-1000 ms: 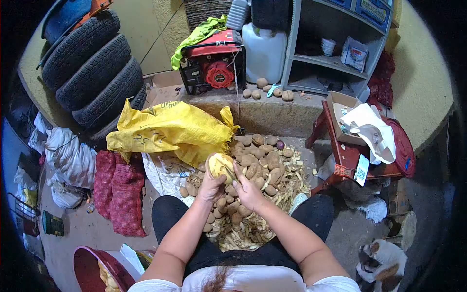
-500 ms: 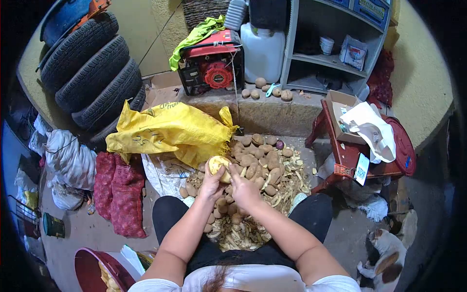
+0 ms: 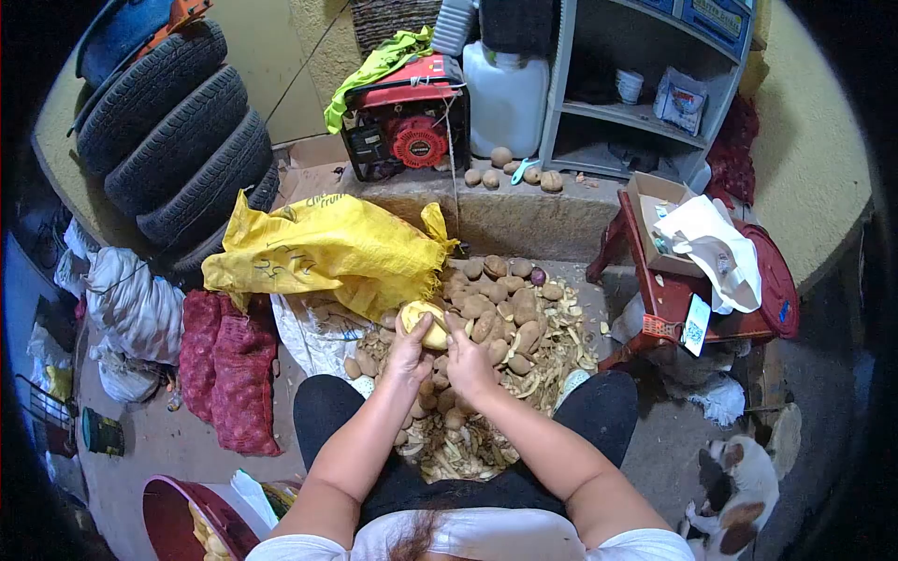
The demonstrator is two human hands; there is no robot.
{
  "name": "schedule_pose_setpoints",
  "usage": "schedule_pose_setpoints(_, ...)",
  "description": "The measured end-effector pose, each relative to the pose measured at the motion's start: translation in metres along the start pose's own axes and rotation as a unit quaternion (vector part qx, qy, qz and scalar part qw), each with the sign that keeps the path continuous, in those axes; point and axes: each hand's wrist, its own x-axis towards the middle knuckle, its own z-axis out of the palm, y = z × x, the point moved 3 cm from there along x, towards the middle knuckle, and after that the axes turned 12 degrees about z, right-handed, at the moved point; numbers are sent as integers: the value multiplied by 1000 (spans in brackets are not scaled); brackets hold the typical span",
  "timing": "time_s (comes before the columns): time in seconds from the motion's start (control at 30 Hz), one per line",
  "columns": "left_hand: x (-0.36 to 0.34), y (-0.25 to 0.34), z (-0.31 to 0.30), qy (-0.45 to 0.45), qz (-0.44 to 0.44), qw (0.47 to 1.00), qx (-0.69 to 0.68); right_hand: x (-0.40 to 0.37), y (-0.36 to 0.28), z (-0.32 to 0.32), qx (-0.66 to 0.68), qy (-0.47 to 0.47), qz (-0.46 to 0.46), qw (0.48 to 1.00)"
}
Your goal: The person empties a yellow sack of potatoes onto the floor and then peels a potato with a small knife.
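A mostly peeled, pale yellow potato (image 3: 423, 322) is gripped in my left hand (image 3: 407, 352), with the thumb along its side. My right hand (image 3: 468, 357) is closed at the potato's right side; whatever its fingers hold is hidden. Below both hands lies a heap of unpeeled brown potatoes (image 3: 485, 307). Pale peelings (image 3: 458, 451) cover the ground between my legs and along the heap's right side. A yellow sack (image 3: 327, 257) slumps at the heap's upper left.
A maroon tub (image 3: 201, 510) with peeled potatoes stands lower left. Red net sacks (image 3: 245, 383) lie left. A red stool (image 3: 666, 304) bears a box (image 3: 655, 224) at right. Beyond the concrete step (image 3: 524, 220) sits a generator (image 3: 407, 122). A dog (image 3: 748, 491) is lower right.
My right hand has shifted slightly against the potato, which has turned a little in my left hand. The dog has changed its pose slightly.
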Motion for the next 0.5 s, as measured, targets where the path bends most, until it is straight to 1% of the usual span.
schedule_pose_setpoints(0.03, 0, -2, -3, 4, -65, 995, -71, 9, 14, 8, 0, -2, -1, 1000)
schedule_pose_setpoints(0.07, -1, -4, -3, 8, -129, 981, -142, 25, 38, 16, 58, -11, 59, 996)
schedule_pose_setpoints(0.1, -1, -3, -3, 8, -130, 981, -141, 34, 47, 13, 118, -19, 120, 986)
schedule_pose_setpoints(0.13, 0, 1, -2, -24, -94, 989, -110, 43, 56, 9, 132, -75, 145, 978)
schedule_pose_setpoints(0.17, 1, 4, -2, -56, -57, 993, -83, 44, 47, -2, 132, -74, 145, 978)
schedule_pose_setpoints(0.2, 5, 5, -6, -56, -66, 992, -97, 39, 32, -15, 245, -135, 213, 936)
schedule_pose_setpoints(0.23, 5, 8, -5, -55, -63, 991, -101, 32, 20, -24, 351, -194, 277, 873)
schedule_pose_setpoints(0.27, 4, 11, -4, -52, -67, 989, -120, 29, 10, -32, 369, -198, 235, 877)
schedule_pose_setpoints(0.3, 3, 13, -4, -49, -73, 987, -138, 28, 11, -33, 368, -200, 236, 877)
schedule_pose_setpoints(0.37, 3, 13, -8, -49, -73, 988, -130, 29, 15, -38, 205, -153, 200, 946)
schedule_pose_setpoints(0.4, 3, 13, -7, -68, -82, 983, -151, 30, 25, -34, 205, -152, 201, 946)
schedule_pose_setpoints(0.43, 2, 13, -6, -86, -89, 977, -172, 33, 35, -29, 148, -131, 108, 974)
schedule_pose_setpoints(0.47, 2, 12, -7, -85, -88, 977, -172, 34, 38, -26, 88, -110, 13, 990)
schedule_pose_setpoints(0.5, 2, 9, -7, -72, -99, 977, -177, 28, 21, -34, 88, -111, 13, 990)
